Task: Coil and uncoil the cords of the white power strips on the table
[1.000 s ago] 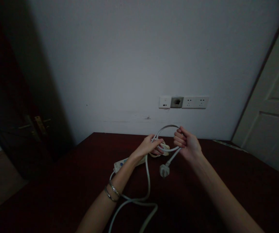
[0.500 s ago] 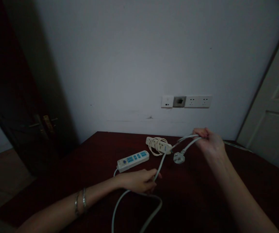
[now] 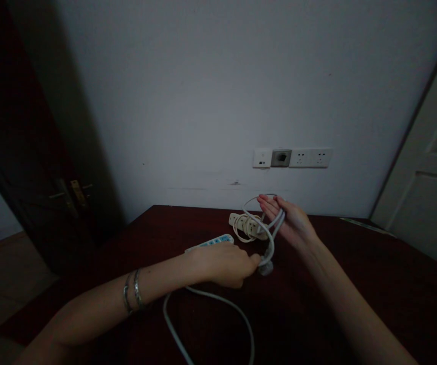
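In the head view my left hand [image 3: 229, 263] is closed, its thumb and fingertips pinching a white power cord [image 3: 271, 246]. My right hand [image 3: 292, 220] is raised above the table with loops of the same cord caught between thumb and fingers; its fingers look fairly straight. The cord's plug [image 3: 266, 268] hangs just right of my left fingertips. Behind my left hand lies a white power strip [image 3: 218, 240] with blue sockets, partly hidden by the hand. A second, cream power strip [image 3: 235, 219], its own thin cord wound around it, lies beyond the loops.
The dark red table [image 3: 172, 223] stands against a pale wall. Wall sockets [image 3: 309, 157] and switch plates are above its back edge. A dark door [image 3: 43, 167] is at left, a white door [image 3: 431, 167] at right. Slack cord [image 3: 237, 309] curves toward the near edge.
My right hand has moved left, toward my left hand, and turned its fingers upward. The left hand has shifted slightly right and up with the cord, which now makes loops near the right hand.
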Motion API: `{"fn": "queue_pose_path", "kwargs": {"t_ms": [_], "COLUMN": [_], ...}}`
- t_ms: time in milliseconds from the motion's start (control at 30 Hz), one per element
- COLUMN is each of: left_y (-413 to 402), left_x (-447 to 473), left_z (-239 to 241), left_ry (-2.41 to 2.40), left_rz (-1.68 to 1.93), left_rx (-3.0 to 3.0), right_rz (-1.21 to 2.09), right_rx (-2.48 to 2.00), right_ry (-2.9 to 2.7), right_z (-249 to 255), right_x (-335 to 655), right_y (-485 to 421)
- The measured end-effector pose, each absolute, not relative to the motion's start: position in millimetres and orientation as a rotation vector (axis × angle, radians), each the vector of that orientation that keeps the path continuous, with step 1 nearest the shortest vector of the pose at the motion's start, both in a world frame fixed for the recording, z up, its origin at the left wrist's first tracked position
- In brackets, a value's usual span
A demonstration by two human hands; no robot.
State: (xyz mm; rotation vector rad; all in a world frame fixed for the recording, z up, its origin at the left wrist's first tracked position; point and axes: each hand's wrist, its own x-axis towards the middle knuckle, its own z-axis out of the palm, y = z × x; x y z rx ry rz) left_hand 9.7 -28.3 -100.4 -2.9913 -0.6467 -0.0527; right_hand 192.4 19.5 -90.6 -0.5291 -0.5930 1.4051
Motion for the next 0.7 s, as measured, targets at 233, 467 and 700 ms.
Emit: {"fn": "queue_pose_path", "kwargs": {"t_ms": [233,467,700], "left_y": [-1.2,42.5,67.9], "left_x": [-4.4,-18.9,-14.6], "left_z": [-100.1,-85.1,-102.2], "left_ry": [-1.103,-1.464,-1.436], "left_rz": [-0.934,-0.886,-0.47], "left_rx": [-2.895,-2.455,-2.51], "right_rz": [1.503,1.741,1.836], "right_rx": [-0.373,-0.232,-0.076], "right_ry": [-0.656,-0.81,-0.78], "right_z": [-85.6,-79.8,-78.9], "right_x": [237.7,259.3,239.3], "right_y": [26.5,14.9,8.1]}}
